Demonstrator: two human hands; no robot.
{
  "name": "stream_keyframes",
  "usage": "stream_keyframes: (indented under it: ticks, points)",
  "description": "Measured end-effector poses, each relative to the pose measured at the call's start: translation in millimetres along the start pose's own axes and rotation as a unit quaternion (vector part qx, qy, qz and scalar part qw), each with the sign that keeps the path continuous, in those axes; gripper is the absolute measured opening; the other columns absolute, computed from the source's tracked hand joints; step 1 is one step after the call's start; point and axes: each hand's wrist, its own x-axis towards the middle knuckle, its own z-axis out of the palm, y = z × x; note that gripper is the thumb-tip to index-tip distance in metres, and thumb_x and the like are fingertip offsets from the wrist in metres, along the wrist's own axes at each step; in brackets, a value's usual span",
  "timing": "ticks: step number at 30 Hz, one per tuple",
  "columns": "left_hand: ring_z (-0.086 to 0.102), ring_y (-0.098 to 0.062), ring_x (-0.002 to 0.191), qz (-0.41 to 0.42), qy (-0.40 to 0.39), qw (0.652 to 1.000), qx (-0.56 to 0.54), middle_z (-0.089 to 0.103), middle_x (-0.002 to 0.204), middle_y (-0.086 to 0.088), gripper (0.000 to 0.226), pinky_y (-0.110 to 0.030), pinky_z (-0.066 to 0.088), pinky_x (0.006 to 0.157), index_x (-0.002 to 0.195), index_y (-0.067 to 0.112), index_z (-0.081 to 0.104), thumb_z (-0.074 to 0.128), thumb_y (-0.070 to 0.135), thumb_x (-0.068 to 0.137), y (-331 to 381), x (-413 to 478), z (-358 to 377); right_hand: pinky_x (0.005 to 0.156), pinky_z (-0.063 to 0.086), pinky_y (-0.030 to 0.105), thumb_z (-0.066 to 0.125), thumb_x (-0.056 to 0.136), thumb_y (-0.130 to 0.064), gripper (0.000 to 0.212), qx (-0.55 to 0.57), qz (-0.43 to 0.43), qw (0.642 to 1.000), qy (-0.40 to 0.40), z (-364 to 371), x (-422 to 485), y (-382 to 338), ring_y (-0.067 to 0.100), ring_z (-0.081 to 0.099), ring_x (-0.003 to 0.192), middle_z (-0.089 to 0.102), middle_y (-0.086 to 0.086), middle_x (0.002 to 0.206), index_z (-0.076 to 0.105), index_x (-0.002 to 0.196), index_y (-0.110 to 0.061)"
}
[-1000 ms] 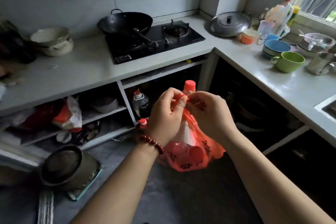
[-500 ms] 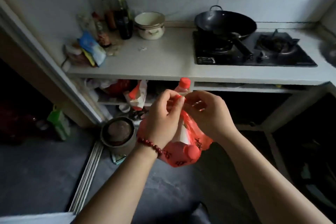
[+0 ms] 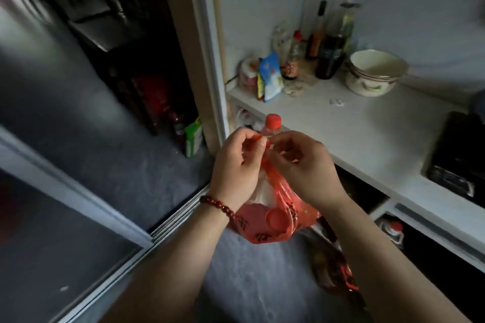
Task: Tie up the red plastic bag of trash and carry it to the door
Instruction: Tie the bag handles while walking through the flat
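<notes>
A red plastic bag with dark print hangs in mid-air above the grey floor, bulging with trash. A clear bottle with a red cap sticks out of its top, and another red cap shows through the plastic lower down. My left hand, with a bead bracelet on the wrist, pinches one twisted bag handle. My right hand pinches the other handle right beside it, fingertips almost touching just below the bottle cap. The sliding doorway stands just left of the hands.
A white counter runs along the right with sauce bottles, snack packets and stacked enamel bowls. The black stove edge is far right. A sliding door track crosses the floor. A green carton sits past the doorway.
The view has swung left from the stove corner to the doorway end of the counter. Both hands keep the same grip on the bag handles, and the bag has travelled with them.
</notes>
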Motion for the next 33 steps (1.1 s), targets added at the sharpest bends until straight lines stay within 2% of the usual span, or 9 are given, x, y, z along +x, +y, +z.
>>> stream_keyframes:
  ticks: [5, 10, 13, 16, 20, 25, 30, 33]
  points:
    - [0.061, -0.006, 0.081, -0.029, 0.053, 0.997, 0.040, 0.066, 0.088, 0.004, 0.011, -0.016, 0.048, 0.068, 0.089, 0.019, 0.057, 0.053, 0.029, 0.090, -15, 16, -20, 0.054, 0.044, 0.004, 0.066, 0.084, -0.017, 0.006, 0.041, -0.019, 0.997, -0.061, 26, 40, 4, -0.006, 0.063, 0.063, 0.067, -0.015, 0.071, 0.067, 0.085, -0.022]
    - [0.061, 0.001, 0.077, -0.047, 0.092, 0.995, 0.015, 0.065, 0.084, 0.010, 0.004, -0.009, 0.046, 0.066, 0.086, 0.025, 0.056, 0.055, 0.025, 0.090, -33, 36, -44, 0.060, 0.056, 0.023, 0.067, 0.084, -0.022, 0.003, 0.079, -0.011, 0.991, -0.104, 66, 76, 9, 0.013, 0.069, 0.065, 0.072, -0.004, 0.074, 0.069, 0.085, -0.020]
    - [0.062, 0.002, 0.076, -0.051, 0.111, 0.992, 0.014, 0.065, 0.079, 0.013, 0.005, -0.009, 0.047, 0.067, 0.085, 0.023, 0.058, 0.056, 0.022, 0.090, -50, 50, -60, 0.057, 0.054, 0.018, 0.066, 0.085, -0.019, 0.002, 0.086, -0.023, 0.988, -0.123, 92, 95, 8, 0.011, 0.068, 0.063, 0.072, -0.001, 0.073, 0.069, 0.084, -0.019]
    - [0.061, 0.004, 0.075, -0.062, 0.123, 0.990, 0.030, 0.065, 0.077, 0.015, 0.015, -0.007, 0.044, 0.066, 0.080, 0.031, 0.056, 0.056, 0.020, 0.090, -70, 68, -83, 0.055, 0.045, 0.008, 0.066, 0.085, -0.016, 0.004, 0.080, -0.025, 0.986, -0.141, 124, 117, 5, 0.003, 0.064, 0.061, 0.070, -0.004, 0.073, 0.067, 0.084, -0.020]
    - [0.058, 0.009, 0.071, -0.067, 0.145, 0.985, 0.068, 0.061, 0.071, 0.017, 0.023, -0.003, 0.039, 0.062, 0.073, 0.035, 0.053, 0.057, 0.018, 0.089, -99, 96, -121, 0.059, 0.048, 0.013, 0.067, 0.084, -0.016, 0.003, 0.083, -0.020, 0.982, -0.167, 171, 150, -3, 0.010, 0.066, 0.066, 0.070, -0.001, 0.074, 0.067, 0.084, -0.019]
    - [0.058, 0.002, 0.075, -0.079, 0.146, 0.985, 0.057, 0.061, 0.076, 0.017, 0.020, -0.008, 0.042, 0.067, 0.076, 0.032, 0.054, 0.056, 0.016, 0.089, -137, 133, -168, 0.057, 0.045, 0.011, 0.067, 0.084, -0.014, 0.004, 0.119, -0.015, 0.975, -0.186, 234, 193, -13, 0.000, 0.060, 0.058, 0.066, -0.007, 0.067, 0.067, 0.082, -0.017]
    - [0.058, 0.003, 0.073, -0.063, 0.155, 0.983, 0.075, 0.061, 0.079, 0.017, 0.026, -0.007, 0.041, 0.065, 0.077, 0.036, 0.052, 0.059, 0.012, 0.088, -168, 175, -214, 0.056, 0.041, 0.006, 0.067, 0.084, -0.014, 0.004, 0.122, -0.037, 0.974, -0.190, 291, 239, -20, -0.005, 0.057, 0.054, 0.062, -0.012, 0.063, 0.066, 0.082, -0.017]
    - [0.058, 0.001, 0.072, -0.071, 0.154, 0.983, 0.066, 0.061, 0.080, 0.014, 0.019, -0.009, 0.043, 0.064, 0.079, 0.030, 0.054, 0.058, 0.014, 0.088, -185, 198, -231, 0.058, 0.046, 0.011, 0.068, 0.083, -0.014, 0.007, 0.126, -0.031, 0.973, -0.189, 317, 265, -21, -0.002, 0.057, 0.056, 0.063, -0.009, 0.065, 0.065, 0.081, -0.020]
